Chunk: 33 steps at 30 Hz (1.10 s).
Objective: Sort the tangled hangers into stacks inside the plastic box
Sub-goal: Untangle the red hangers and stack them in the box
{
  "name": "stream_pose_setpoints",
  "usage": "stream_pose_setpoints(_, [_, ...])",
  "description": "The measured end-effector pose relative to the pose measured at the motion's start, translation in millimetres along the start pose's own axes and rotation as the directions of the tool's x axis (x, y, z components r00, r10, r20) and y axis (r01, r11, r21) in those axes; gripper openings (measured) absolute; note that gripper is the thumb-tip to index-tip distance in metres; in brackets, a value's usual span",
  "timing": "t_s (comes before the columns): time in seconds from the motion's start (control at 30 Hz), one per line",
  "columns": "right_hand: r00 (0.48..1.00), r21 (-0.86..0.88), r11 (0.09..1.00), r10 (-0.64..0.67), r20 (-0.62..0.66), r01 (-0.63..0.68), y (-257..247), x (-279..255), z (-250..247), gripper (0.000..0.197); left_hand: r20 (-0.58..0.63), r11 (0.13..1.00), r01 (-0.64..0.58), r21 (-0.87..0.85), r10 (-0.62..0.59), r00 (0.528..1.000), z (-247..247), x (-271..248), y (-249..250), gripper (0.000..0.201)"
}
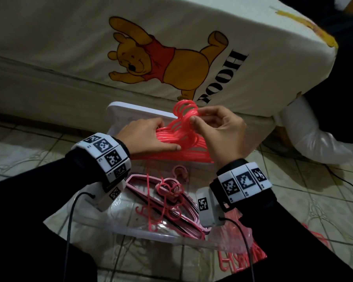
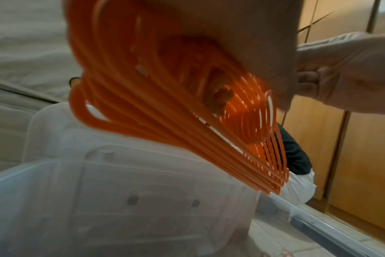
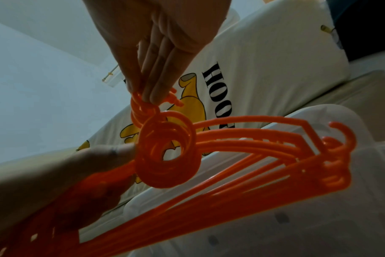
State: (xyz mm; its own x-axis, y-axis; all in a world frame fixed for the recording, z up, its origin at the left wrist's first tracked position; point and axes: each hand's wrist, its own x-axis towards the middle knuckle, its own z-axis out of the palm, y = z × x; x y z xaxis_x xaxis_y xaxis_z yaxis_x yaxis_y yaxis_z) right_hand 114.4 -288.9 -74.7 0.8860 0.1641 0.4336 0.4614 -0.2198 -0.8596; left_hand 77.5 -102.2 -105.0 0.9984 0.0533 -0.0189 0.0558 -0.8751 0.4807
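Note:
A bundle of several coral-red hangers (image 1: 181, 139) hangs above the clear plastic box (image 1: 151, 237). My left hand (image 1: 167, 136) grips the bundle's shoulder side, thumb underneath. My right hand (image 1: 196, 116) pinches the hooks at the top. In the left wrist view the hangers (image 2: 165, 104) fan out under my palm, with the right hand (image 2: 341, 69) beyond. In the right wrist view my fingertips (image 3: 152, 93) pinch one hook loop above the stacked rings (image 3: 167, 156), and the left hand (image 3: 77, 173) holds the bundle's other end. Pale pink hangers (image 1: 171, 202) lie inside the box.
A bed with a cartoon-bear sheet (image 1: 171, 58) stands right behind the box. A white lid (image 1: 130, 112) leans against it. More red hangers (image 1: 243, 259) lie on the tiled floor at the box's right. A white bag (image 1: 314, 143) sits further right. Cables trail from both wrists.

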Motion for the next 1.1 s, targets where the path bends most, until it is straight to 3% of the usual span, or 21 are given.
stream_pose_setpoints(0.1, [0.999,0.033,0.999,0.034,0.042,-0.035,1.3,4.6,-6.6,0.028,0.018,0.999,-0.015,0.038,0.014,1.0,0.3,0.7,-1.3,0.059])
stream_pose_setpoints(0.17, [0.996,0.044,0.999,0.021,0.084,-0.025,3.5,8.4,-16.0,0.024,0.038,1.0,-0.016,0.025,0.015,0.999,-2.6,1.3,-2.9,0.062])
stream_pose_setpoints(0.27, [0.964,-0.013,0.996,0.091,0.249,-0.09,23.5,14.7,-32.6,0.021,0.02,1.0,0.004,0.013,-0.004,1.0,-10.0,3.4,-6.5,0.066])
stream_pose_setpoints(0.3, [0.922,-0.067,0.985,0.172,0.347,-0.159,33.9,15.5,-36.3,0.022,0.006,1.0,0.012,0.018,-0.012,1.0,-12.2,4.5,-7.9,0.065])
stream_pose_setpoints(0.33, [0.851,-0.177,0.962,0.267,0.452,-0.208,45.3,14.5,-37.4,0.022,-0.005,1.0,0.021,0.021,-0.021,1.0,-14.2,5.5,-9.3,0.064])
stream_pose_setpoints(0.37, [0.756,-0.345,0.922,0.35,0.553,-0.174,56.6,11.5,-36.0,0.021,-0.01,0.999,0.028,0.02,-0.028,1.0,-15.9,6.4,-10.6,0.063])
stream_pose_setpoints(0.43, [0.574,-0.661,0.74,0.488,0.657,0.127,82.2,-0.5,-26.4,0.017,-0.009,0.999,0.035,0.012,-0.035,0.999,-17.7,7.5,-11.2,0.064])
stream_pose_setpoints(0.5, [0.487,-0.766,0.505,0.592,0.642,0.397,102.5,-21.4,-10.9,0.024,-0.001,1.0,0.031,-0.001,-0.031,1.0,-17.8,8.0,-9.5,0.065])
stream_pose_setpoints(0.53, [0.454,-0.763,0.461,0.617,0.642,0.453,111.1,-32.2,-2.2,0.029,0.002,1.0,0.027,-0.01,-0.027,1.0,-17.0,8.5,-7.9,0.065])
stream_pose_setpoints(0.6, [0.41,-0.725,0.477,0.607,0.68,0.497,122.3,-48.9,14.9,0.032,0.007,1.0,0.013,-0.027,-0.013,1.0,-15.5,9.7,-4.5,0.066])
stream_pose_setpoints(0.7, [0.371,-0.706,0.547,0.604,0.705,0.45,129.8,-62.4,34.1,0.027,0.004,0.999,-0.003,-0.052,0.003,1.0,-13.3,11.0,-1.1,0.066])
stream_pose_setpoints(0.8, [0.28,-0.708,0.583,0.658,0.699,0.399,134.1,-72.2,46.8,0.033,-0.013,0.996,-0.008,-0.088,0.007,1.0,-12.1,11.6,-0.9,0.065])
stream_pose_setpoints(0.97, [0.265,-0.676,0.622,0.627,0.732,0.396,123.2,-77.1,56.0,0.029,-0.042,0.994,-0.019,-0.108,0.014,0.999,-13.5,12.4,-3.6,0.064])
stream_pose_setpoints(1.1, [0.341,-0.637,0.648,0.538,0.771,0.418,107.3,-68.9,55.8,0.02,-0.058,0.994,-0.023,-0.103,0.017,0.998,-13.8,12.8,-4.5,0.06])
